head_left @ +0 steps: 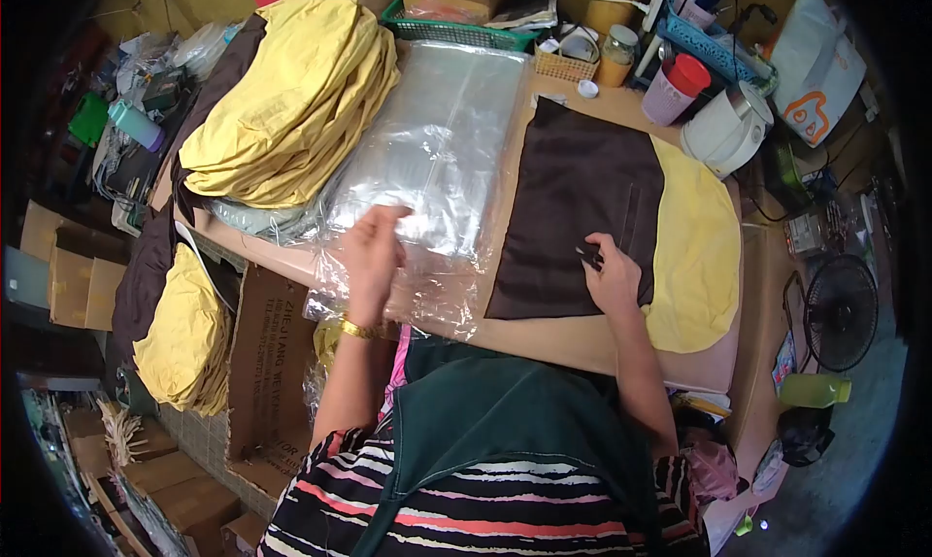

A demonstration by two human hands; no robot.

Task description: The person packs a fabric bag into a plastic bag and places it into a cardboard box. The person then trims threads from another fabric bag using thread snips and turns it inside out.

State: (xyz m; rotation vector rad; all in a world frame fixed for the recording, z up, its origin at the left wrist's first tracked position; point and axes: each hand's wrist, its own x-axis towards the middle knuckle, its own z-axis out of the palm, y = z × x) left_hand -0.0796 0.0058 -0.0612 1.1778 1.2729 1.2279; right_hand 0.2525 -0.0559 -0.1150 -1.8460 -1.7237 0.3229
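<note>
A dark brown and yellow fabric piece lies flat on the table, its rounded yellow end to the right. Over its lower brown part is my right hand, fingers closed around a small black tool, mostly hidden. My left hand, with a gold bracelet at the wrist, hovers by the lower left of a stack of clear plastic bags. Its fingers are curled together and slightly blurred; whatever they hold, if anything, cannot be made out.
At the back left rises a tall pile of folded yellow and brown fabric. More such pieces hang lower left beside a cardboard box. Along the back stand a green basket, a pink cup and a white kettle. A fan is at right.
</note>
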